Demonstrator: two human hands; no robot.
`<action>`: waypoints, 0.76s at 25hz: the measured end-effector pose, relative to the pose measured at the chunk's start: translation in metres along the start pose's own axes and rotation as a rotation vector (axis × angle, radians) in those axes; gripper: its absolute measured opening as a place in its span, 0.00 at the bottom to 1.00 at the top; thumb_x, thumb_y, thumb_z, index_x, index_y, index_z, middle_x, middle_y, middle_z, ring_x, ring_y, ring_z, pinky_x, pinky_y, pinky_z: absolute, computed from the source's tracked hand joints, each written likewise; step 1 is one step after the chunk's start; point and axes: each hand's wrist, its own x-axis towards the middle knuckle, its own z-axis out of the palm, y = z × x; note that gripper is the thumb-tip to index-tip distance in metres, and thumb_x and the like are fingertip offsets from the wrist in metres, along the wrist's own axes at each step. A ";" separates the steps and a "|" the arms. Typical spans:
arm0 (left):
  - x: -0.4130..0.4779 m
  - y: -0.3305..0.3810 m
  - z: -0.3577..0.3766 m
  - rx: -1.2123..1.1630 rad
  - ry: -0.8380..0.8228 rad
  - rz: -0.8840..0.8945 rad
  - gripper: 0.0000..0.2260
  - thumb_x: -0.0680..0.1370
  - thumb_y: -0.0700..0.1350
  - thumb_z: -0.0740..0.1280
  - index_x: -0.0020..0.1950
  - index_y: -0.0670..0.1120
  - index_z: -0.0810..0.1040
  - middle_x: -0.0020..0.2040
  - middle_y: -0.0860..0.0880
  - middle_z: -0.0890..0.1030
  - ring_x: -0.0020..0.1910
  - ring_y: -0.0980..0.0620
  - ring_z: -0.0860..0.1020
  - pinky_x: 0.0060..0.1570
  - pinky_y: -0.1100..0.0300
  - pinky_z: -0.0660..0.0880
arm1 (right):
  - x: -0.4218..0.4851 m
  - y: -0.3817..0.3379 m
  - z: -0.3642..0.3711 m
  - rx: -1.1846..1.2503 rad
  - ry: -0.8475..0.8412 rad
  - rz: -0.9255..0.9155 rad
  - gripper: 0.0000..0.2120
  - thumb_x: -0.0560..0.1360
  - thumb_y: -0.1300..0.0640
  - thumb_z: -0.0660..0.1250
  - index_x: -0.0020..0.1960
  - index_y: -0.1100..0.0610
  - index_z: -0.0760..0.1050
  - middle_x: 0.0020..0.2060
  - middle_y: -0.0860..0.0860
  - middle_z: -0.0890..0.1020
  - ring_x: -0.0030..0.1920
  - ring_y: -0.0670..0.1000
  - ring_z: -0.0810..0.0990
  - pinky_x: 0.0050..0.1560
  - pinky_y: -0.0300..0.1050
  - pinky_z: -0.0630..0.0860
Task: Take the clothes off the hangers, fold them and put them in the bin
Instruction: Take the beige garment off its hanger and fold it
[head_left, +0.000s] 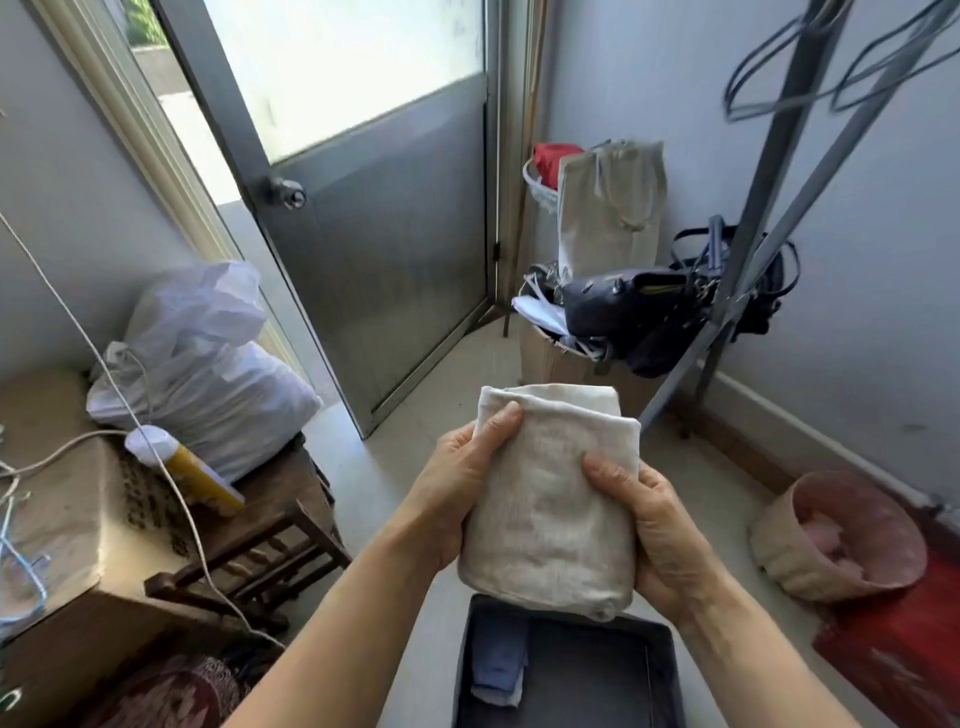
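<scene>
I hold a folded beige linen garment (553, 499) upright in front of me, just above the dark bin (670, 670) on the floor. My left hand (462, 483) grips its left edge with the thumb on the front. Gripping the right edge is my right hand (649, 525), thumb also on the front. Inside the bin lies a folded blue garment (498, 660) at the left. Several empty blue hangers (810, 88) hang on the grey metal rack (769, 218) at the upper right.
A wooden stool (270, 525) with a white plastic bag (202, 364) stands at the left, next to a low cabinet with a cord. Bags and a cardboard box (639, 317) crowd the far corner by the metal door. A beige basket (836, 540) lies at the right.
</scene>
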 end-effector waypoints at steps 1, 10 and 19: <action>0.011 -0.010 -0.004 0.051 0.077 0.040 0.17 0.76 0.54 0.69 0.54 0.42 0.82 0.50 0.41 0.85 0.49 0.43 0.84 0.49 0.49 0.82 | 0.012 0.013 -0.006 -0.006 0.085 -0.049 0.29 0.63 0.54 0.79 0.61 0.61 0.77 0.57 0.65 0.80 0.52 0.64 0.83 0.45 0.58 0.81; 0.136 -0.175 -0.064 0.335 0.352 0.035 0.24 0.76 0.67 0.62 0.49 0.46 0.80 0.46 0.46 0.84 0.47 0.45 0.83 0.50 0.47 0.80 | 0.121 0.147 -0.098 -0.205 0.402 -0.186 0.11 0.73 0.62 0.72 0.55 0.61 0.77 0.45 0.55 0.83 0.44 0.53 0.83 0.41 0.48 0.82; 0.177 -0.386 -0.126 0.619 0.387 -0.194 0.15 0.78 0.58 0.65 0.50 0.46 0.69 0.43 0.49 0.78 0.40 0.52 0.77 0.35 0.59 0.70 | 0.150 0.338 -0.236 -0.236 0.452 0.237 0.19 0.72 0.67 0.71 0.61 0.57 0.73 0.52 0.57 0.84 0.48 0.57 0.85 0.44 0.53 0.82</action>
